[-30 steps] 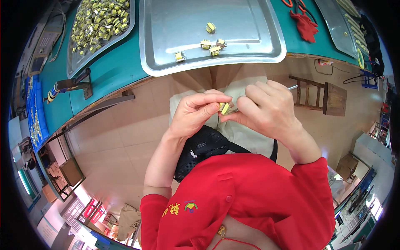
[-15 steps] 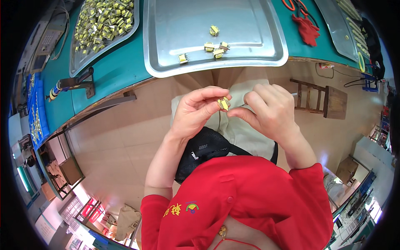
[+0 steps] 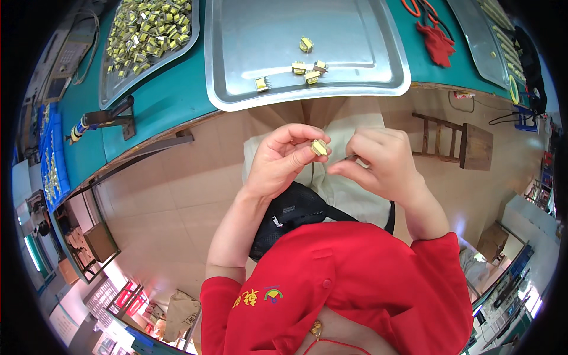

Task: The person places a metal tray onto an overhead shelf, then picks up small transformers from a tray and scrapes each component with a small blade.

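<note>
A small yellow-wrapped transformer (image 3: 319, 147) is pinched between the thumb and fingers of my left hand (image 3: 283, 158), held above my lap. Close to its right, my right hand (image 3: 381, 163) is closed on a thin metal tool (image 3: 350, 157); just a short piece of it shows by the thumb, so its exact kind is unclear. The tool's end and the transformer are apart. Ahead of my hands, several similar transformers (image 3: 312, 77) lie in the near part of a wide metal tray (image 3: 248, 103).
At the far left a second metal tray (image 3: 106, 97) holds a heap of transformers. A dark bracket-like fixture (image 3: 121, 117) sits on the green bench edge. Red-handled scissors (image 3: 427, 10) and a red cloth-like piece (image 3: 436, 44) lie at the far right. A wooden stool (image 3: 475, 146) stands beyond my right hand.
My right hand has turned and lowered slightly, so less of the thin tool shows. In my left fingers the transformer has been rotated a little.
</note>
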Available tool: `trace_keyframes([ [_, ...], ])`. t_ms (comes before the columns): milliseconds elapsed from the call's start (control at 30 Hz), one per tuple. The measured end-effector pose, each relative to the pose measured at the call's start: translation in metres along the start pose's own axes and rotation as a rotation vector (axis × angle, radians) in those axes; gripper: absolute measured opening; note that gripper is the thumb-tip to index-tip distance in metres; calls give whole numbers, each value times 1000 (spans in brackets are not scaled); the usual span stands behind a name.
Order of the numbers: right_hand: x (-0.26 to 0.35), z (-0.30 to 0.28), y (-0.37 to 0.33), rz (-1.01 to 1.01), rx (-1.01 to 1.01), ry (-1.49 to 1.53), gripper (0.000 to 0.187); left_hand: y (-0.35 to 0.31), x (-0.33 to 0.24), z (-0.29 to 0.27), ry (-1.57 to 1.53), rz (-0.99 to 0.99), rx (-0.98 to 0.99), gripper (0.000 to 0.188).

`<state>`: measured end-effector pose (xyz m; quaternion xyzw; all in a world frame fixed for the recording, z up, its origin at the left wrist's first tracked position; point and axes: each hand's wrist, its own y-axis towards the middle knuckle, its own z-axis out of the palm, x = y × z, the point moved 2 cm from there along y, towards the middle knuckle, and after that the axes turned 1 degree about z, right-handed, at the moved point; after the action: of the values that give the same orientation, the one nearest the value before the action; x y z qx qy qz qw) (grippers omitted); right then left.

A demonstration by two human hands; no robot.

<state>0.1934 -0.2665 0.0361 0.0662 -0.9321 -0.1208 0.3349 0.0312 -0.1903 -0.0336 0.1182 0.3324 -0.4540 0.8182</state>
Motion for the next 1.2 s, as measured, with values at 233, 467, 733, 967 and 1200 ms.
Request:
trace_keyframes([
  [233, -14, 2, -11, 243, -54, 232, 36, 5, -4, 2, -73, 20, -48, 22],
  [467, -1, 11, -10, 238, -143, 41, 33, 5, -3, -1, 263, 207, -39, 28],
  [733, 12, 17, -6, 99, -146, -298, 32, 5, -4, 4, 392, 328, 16, 29],
  [967, 9, 17, -4, 54, -159, -364, 34, 7, -5, 5, 473, 337, 0, 29],
  [1200, 8, 1, 4, 94, -138, -114, 26, 6, -7, 3, 448, 209, -35, 28],
])
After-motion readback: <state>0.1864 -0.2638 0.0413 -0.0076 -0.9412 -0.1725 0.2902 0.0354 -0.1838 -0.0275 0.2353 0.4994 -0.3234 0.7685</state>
